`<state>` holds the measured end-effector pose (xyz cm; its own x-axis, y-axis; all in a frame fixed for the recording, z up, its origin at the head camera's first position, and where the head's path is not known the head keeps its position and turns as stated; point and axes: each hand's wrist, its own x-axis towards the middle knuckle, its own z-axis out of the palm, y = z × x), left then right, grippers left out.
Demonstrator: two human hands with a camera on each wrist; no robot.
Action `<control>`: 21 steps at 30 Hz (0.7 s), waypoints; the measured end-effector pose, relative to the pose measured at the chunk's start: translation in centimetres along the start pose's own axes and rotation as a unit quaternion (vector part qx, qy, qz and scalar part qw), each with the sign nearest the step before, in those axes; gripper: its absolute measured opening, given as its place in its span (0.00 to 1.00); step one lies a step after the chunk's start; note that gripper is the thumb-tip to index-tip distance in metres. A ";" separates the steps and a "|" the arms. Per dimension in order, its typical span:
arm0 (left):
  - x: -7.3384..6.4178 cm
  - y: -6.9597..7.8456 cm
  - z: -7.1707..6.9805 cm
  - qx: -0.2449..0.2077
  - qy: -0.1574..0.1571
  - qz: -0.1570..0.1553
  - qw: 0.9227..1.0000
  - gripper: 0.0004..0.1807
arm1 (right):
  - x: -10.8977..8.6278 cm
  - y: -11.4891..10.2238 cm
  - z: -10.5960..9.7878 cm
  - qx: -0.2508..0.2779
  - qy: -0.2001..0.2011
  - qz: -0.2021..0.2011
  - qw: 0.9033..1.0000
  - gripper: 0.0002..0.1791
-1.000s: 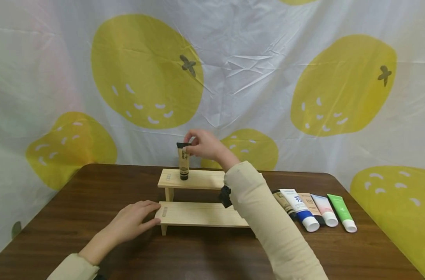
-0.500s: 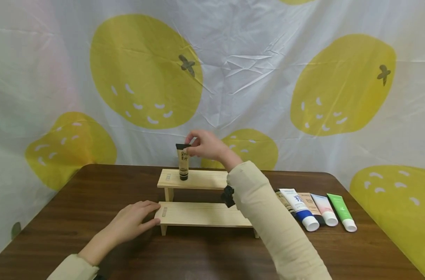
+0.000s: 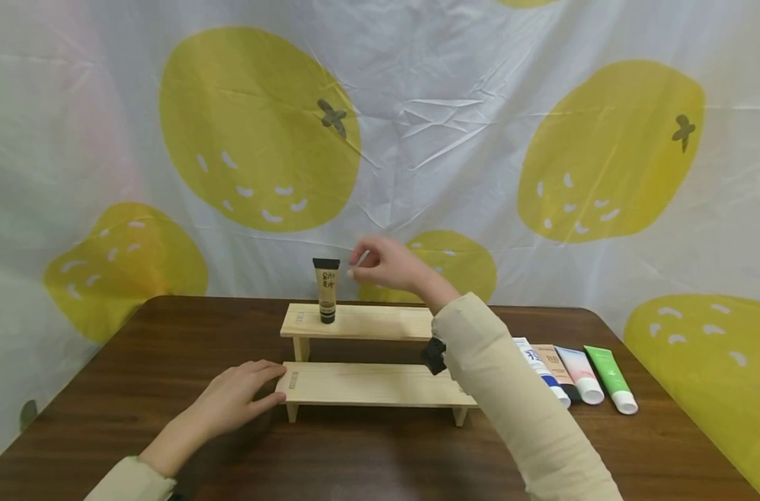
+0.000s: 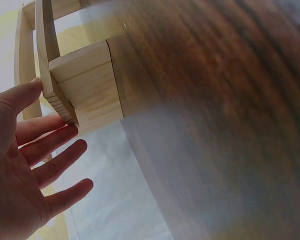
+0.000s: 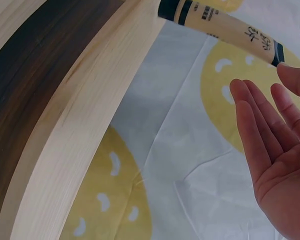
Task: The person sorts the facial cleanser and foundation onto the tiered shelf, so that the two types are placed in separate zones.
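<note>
A gold tube with black ends (image 3: 327,289) stands upright on its cap near the left end of the upper step of a wooden two-step rack (image 3: 380,384). Just to its right, my right hand (image 3: 389,263) is in the air and holds nothing. In the right wrist view, the thumb tip appears close to the flat end of the gold tube (image 5: 235,29), and the other fingers are apart from it. At the left end of the lower step, my left hand (image 3: 242,393) rests its fingertips on the board's edge, fingers mostly straight and spread in the left wrist view.
Right of the rack lie a white and blue tube (image 3: 545,376), a beige BB tube (image 3: 554,365), a pink and white tube (image 3: 580,376) and a green tube (image 3: 610,372). My right sleeve (image 3: 518,396) covers part of that group. A lemon-print cloth (image 3: 417,174) hangs behind the table (image 3: 242,459).
My right hand has let go of the gold tube and moved a little to the right. The tube stays standing on the upper step. My left hand has not moved.
</note>
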<state>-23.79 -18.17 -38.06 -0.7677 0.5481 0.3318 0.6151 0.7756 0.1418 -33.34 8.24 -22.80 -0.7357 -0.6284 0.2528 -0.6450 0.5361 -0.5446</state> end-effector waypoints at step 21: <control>-0.1 0.0 0.0 0.010 0.013 0.006 1.000 0.23 | -4.2 2.9 -1.6 -0.049 0.008 -0.024 0.998 0.07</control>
<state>-23.73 -18.23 -38.05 -0.7559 0.5489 0.3569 0.6198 0.7756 0.1196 -32.48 13.34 -24.11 -0.7066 -0.6458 0.2893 -0.6956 0.5589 -0.4513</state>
